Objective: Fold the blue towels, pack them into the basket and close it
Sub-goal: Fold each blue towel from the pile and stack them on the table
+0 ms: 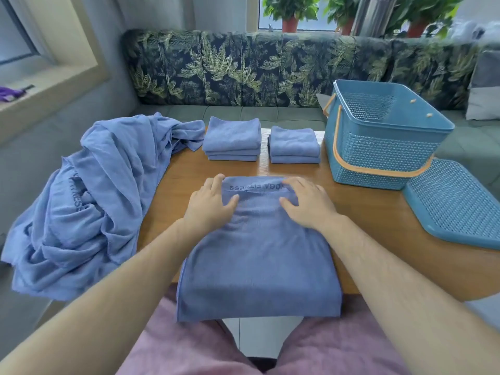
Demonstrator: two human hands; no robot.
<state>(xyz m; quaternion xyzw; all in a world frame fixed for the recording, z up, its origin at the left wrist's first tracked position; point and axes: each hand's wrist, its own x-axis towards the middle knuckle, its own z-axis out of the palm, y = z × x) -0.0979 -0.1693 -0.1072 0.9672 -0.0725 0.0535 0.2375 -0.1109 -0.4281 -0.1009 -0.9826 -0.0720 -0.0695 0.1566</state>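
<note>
Head view. The open blue basket (378, 155) stands upright at the far right of the wooden table (365, 212), and we take it as our landmark; its orange handle (351, 161) is swung down against the near wall. The perforated lid (457, 201) lies flat just beside the basket, on its near right side. Immediately left of the basket we see a stack of two folded towels (294, 146), and left of that, a little apart, a stack of three folded towels (232, 139). Well to the left of the basket, past both stacks, a heap of unfolded towels (89, 198) spills over the table's edge. Nearer to us than the basket and to its left lies the partly folded towel (257, 261), its near end hanging off the table over the person's pink-clad lap (189, 345). The left hand (208, 204) and the right hand (308, 204) rest palm down on the far end of this towel, side by side but apart, fingers extended and spread, pressing the cloth rather than pinching it; printed lettering shows between them, reversed. Behind the basket runs a leaf-patterned sofa (243, 66), with potted plants (290, 9) on the sill above.
</note>
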